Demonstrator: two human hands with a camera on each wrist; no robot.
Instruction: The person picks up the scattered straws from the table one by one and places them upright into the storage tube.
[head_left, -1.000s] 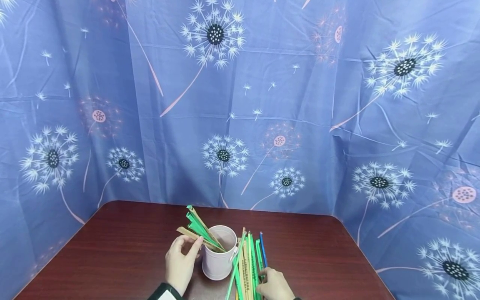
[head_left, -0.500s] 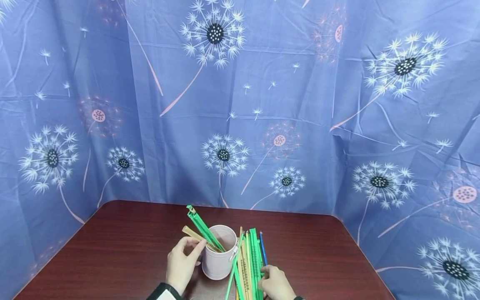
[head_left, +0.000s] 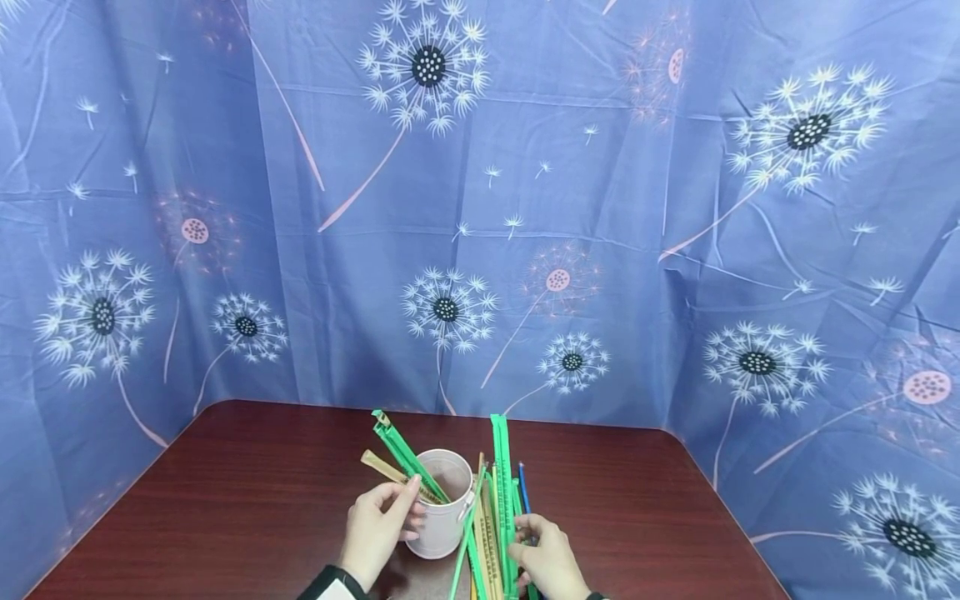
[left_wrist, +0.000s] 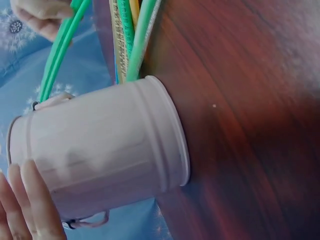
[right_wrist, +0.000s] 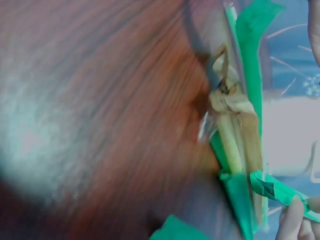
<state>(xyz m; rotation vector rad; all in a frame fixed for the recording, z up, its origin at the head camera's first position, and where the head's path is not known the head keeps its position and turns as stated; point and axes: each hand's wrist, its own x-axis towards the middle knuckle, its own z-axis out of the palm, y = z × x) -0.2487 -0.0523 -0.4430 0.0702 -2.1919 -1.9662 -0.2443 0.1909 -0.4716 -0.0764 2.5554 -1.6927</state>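
Note:
My left hand [head_left: 381,525] is at the left side of a pale pink pail-shaped cup [head_left: 435,533], its thumb near the rim. In the left wrist view, its straight fingers [left_wrist: 37,200] lie against the cup's wall. Several long wrapped sticks, green [head_left: 405,452] and tan [head_left: 382,467], lean out of the cup to the left. My right hand [head_left: 551,557] pinches a long green-wrapped straw [head_left: 501,467], raised upright right of the cup. The right wrist view shows fingertips pinching its lower end [right_wrist: 280,190].
A bundle of green and tan wrapped sticks [head_left: 487,525] lies right of the cup. A thin blue stick [head_left: 524,487] lies at its right edge. Everything rests on a dark red-brown table [head_left: 285,475]. Blue dandelion-print curtains [head_left: 480,250] stand behind and on both sides.
My right hand has drawn the green-wrapped straw up out of the bundle. My left hand has shifted right, from the tan stick onto the cup, and the sticks there have settled closer together.

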